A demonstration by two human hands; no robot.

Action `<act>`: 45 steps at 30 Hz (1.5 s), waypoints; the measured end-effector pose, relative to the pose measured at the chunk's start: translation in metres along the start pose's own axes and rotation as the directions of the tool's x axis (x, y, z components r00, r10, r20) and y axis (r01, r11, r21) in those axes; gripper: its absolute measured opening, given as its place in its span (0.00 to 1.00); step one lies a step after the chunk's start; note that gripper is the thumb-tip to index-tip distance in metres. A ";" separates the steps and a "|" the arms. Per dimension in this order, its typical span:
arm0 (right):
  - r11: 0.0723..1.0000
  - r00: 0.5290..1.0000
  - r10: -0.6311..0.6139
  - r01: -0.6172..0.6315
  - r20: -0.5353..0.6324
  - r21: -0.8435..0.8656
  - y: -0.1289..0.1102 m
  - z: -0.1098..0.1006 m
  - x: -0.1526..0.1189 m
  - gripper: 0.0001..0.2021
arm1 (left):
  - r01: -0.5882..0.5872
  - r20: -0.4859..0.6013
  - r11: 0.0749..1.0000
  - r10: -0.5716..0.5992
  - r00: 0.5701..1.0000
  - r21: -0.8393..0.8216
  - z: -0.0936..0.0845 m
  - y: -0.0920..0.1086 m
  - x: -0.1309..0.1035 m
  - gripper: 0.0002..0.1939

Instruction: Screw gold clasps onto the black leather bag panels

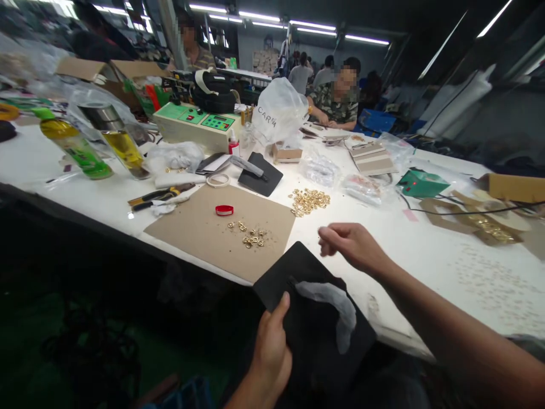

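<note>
My left hand point(272, 346) grips the left edge of a black flat piece point(313, 335), its thumb on top. A strip wrapped in whitish film point(336, 298) curves across that piece. Above the table, just beyond the black piece, my right hand point(347, 243) is closed with the fingertips pressed together; whatever they hold, if anything, is too small to make out. Gold metal parts point(253, 238) lie on a brown cardboard sheet point(204, 233) beside a red band point(224, 210). A pile of gold rings point(310, 201) sits behind my right hand.
Pliers point(162, 195), another black piece point(260, 173) and a beige machine point(196, 126) are farther back. Two bottles stand at the left. A green device point(422, 183) with a cable sits at the right. Across the table is a person in camouflage point(336, 99).
</note>
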State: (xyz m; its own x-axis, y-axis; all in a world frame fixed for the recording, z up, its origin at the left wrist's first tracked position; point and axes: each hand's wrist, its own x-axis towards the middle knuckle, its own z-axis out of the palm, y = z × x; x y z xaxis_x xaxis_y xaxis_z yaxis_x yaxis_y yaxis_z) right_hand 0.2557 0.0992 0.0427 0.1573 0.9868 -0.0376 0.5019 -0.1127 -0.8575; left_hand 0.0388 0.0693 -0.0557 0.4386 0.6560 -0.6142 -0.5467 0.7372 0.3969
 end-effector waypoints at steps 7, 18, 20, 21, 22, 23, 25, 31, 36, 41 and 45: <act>0.935 0.979 -0.201 0.201 0.030 -0.291 0.032 0.089 0.109 0.13 | -0.053 0.002 0.990 0.053 0.999 0.132 -0.028 -0.012 -0.022 0.24; 0.941 0.972 -0.235 0.220 -0.028 -0.257 0.043 0.096 0.124 0.04 | -0.107 0.007 0.974 0.107 0.994 0.199 -0.032 0.003 -0.019 0.30; 0.964 0.969 -0.207 0.179 -0.132 -0.195 0.036 0.068 0.101 0.05 | -0.139 0.029 0.960 0.136 0.990 0.245 -0.030 0.000 -0.019 0.30; 0.976 0.958 -0.191 0.161 -0.213 -0.148 0.031 0.052 0.082 0.06 | -0.161 0.043 0.948 0.155 0.987 0.276 -0.029 -0.002 -0.019 0.29; 0.985 0.937 -0.168 0.150 -0.307 -0.082 0.025 0.036 0.059 0.07 | -0.182 0.062 0.933 0.171 0.983 0.312 -0.028 -0.005 -0.019 0.28; 0.988 0.901 -0.144 0.152 -0.409 -0.013 0.017 0.021 0.033 0.07 | -0.196 0.087 0.917 0.176 0.980 0.349 -0.026 -0.008 -0.020 0.28; 0.990 0.875 -0.096 0.133 -0.474 0.045 0.002 0.000 -0.028 0.09 | -0.210 0.159 0.880 0.156 0.975 0.427 -0.019 -0.015 -0.022 0.27; 0.997 0.908 -0.029 -0.002 -0.418 -0.074 0.009 0.018 -0.171 0.03 | -0.351 0.381 0.577 0.073 0.921 0.738 0.019 -0.038 -0.040 0.27; 0.994 0.780 -0.004 -0.066 -0.626 -0.090 0.050 0.035 -0.221 0.02 | -0.450 0.458 0.341 0.060 0.887 0.826 0.035 -0.070 -0.052 0.28; 0.998 0.731 -0.035 -0.008 -0.682 -0.060 0.063 0.033 -0.243 0.03 | -0.483 0.486 0.269 0.060 0.872 0.833 0.043 -0.095 -0.062 0.27; 0.997 0.721 -0.054 -0.004 -0.691 -0.082 0.068 0.028 -0.248 0.03 | -0.525 0.523 0.208 0.066 0.849 0.825 0.046 -0.106 -0.069 0.25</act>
State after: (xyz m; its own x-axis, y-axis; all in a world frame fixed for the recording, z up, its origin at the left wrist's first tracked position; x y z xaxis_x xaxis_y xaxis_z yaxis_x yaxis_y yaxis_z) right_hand 0.2269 -0.1504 -0.0201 0.6740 0.6372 0.3737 0.5696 -0.1263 -0.8121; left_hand 0.0992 -0.0467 -0.0243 0.7098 0.6906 -0.1386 0.2448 -0.0574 0.9679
